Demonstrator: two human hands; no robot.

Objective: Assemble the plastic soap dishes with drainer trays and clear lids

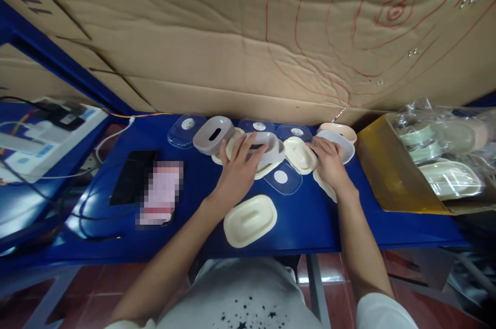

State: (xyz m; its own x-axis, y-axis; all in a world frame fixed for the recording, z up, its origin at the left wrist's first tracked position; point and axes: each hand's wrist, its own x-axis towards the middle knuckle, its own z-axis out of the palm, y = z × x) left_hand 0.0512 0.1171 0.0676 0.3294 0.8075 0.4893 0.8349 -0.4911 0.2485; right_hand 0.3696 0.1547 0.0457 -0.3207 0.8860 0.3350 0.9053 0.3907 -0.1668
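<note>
My left hand [238, 171] lies palm down with fingers spread across a translucent greyish oval box [276, 149] that has a dark slot. Its thumb points toward a second slotted oval box [211, 138], which stands just left. My right hand [331, 161] has its fingers bent together between a cream oval dish [300, 155] and a translucent whitish oval container [346, 149]; what they grip, if anything, is hidden. Nearer to me, a cream oval tray [250, 220] with a raised middle lies on the blue table. A clear lid [285, 179] with a round white sticker rests between the hands.
More clear lids [186, 131] and a peach oval container [344, 131] line the back, against a cardboard wall [217, 60]. At right stands a cardboard box [372, 163] of plastic-wrapped pieces. A dark phone [129, 176], a blurred pink item [161, 192] and cables lie at left.
</note>
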